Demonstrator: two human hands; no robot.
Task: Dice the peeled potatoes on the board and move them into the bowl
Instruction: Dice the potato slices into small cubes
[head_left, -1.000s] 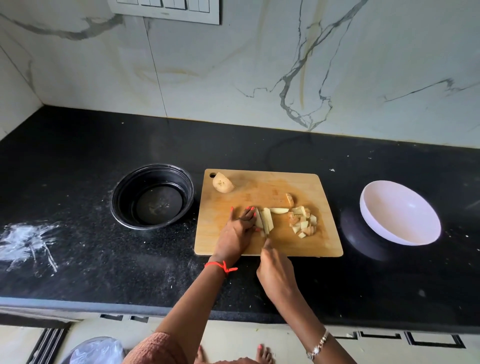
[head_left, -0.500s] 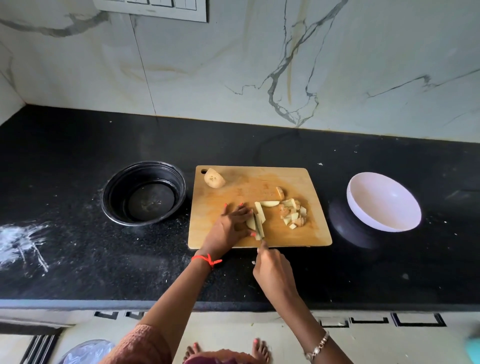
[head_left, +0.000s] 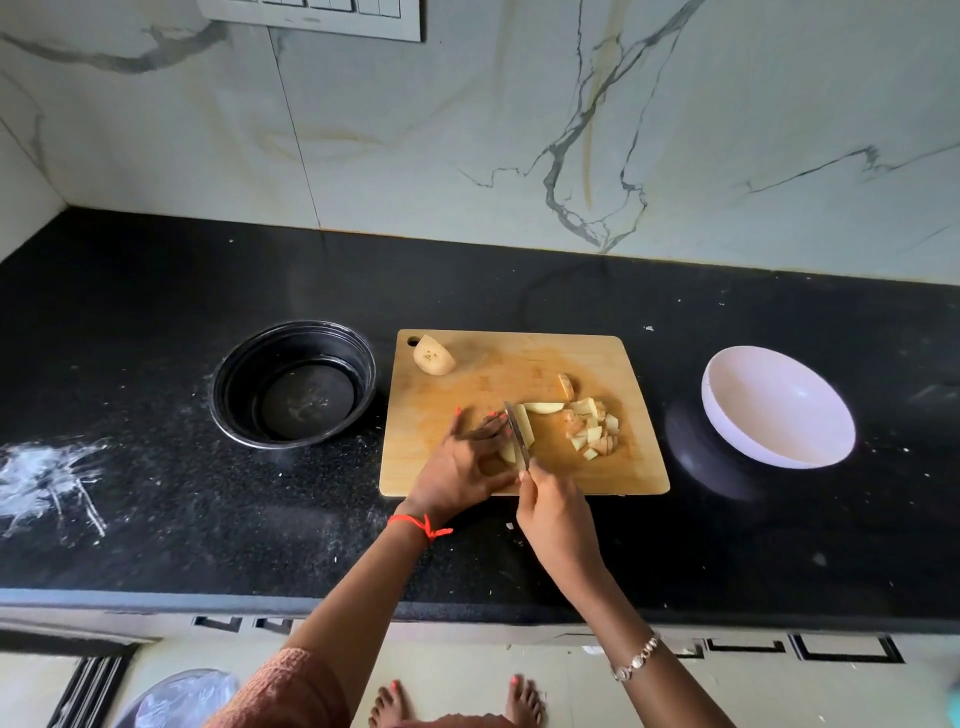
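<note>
A wooden cutting board (head_left: 467, 395) lies on the black counter. My left hand (head_left: 462, 462) presses down on potato strips (head_left: 524, 426) near the board's front middle. My right hand (head_left: 558, 519) grips a knife (head_left: 517, 434) whose blade stands across those strips, right beside my left fingertips. A pile of diced potato (head_left: 592, 428) sits to the right of the blade, with a loose slice (head_left: 543, 408) and a small wedge (head_left: 566, 386) behind it. A potato half (head_left: 434, 356) rests at the board's back left corner. The white bowl (head_left: 779, 410) stands tilted to the right of the board.
A black round bowl (head_left: 293, 384) sits left of the board. White powder smears (head_left: 47, 478) mark the counter at far left. The marble wall (head_left: 519, 130) rises behind, and the counter's front edge (head_left: 156, 597) runs below my arms.
The knife blade has come up onto the potato strips beside my left fingers. My left hand has stayed on the strips. The camera view shifted slightly.
</note>
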